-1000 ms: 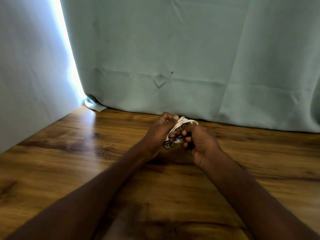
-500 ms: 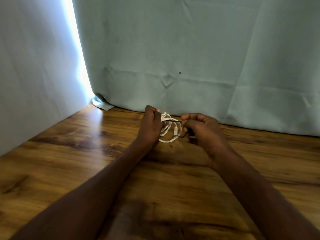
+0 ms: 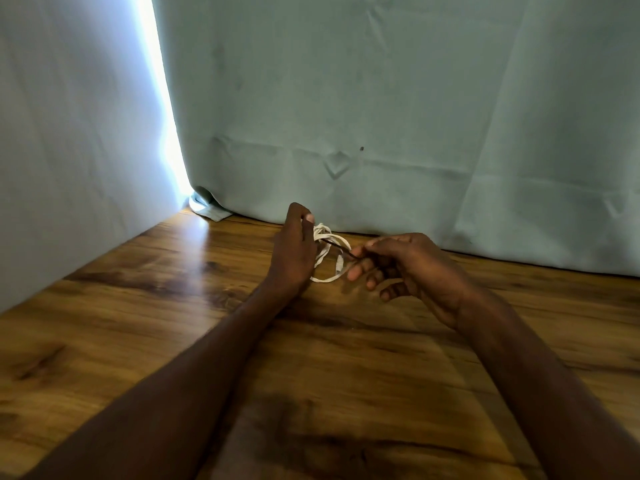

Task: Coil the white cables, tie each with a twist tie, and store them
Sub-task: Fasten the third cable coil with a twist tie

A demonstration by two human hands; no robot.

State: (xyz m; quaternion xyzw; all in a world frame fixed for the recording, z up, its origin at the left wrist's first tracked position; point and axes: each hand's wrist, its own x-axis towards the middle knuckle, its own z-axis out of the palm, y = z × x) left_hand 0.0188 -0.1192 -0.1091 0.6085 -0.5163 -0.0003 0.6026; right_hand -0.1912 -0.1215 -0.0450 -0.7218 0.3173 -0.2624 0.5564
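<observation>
Left hand (image 3: 292,252): curled round one side of the coiled white cable (image 3: 329,252), likely so the loops cannot spring apart.
Right hand (image 3: 407,266): thumb and forefinger pinch the far end of the dark twist tie (image 3: 341,249); the other fingers hang loosely bent.
Twist tie: runs from the cable's gripped side across to the right hand, seemingly drawn taut for wrapping.
Cable: held just above the wooden table (image 3: 173,341), between both hands.
Curtain (image 3: 381,116): hangs behind the cable.
</observation>
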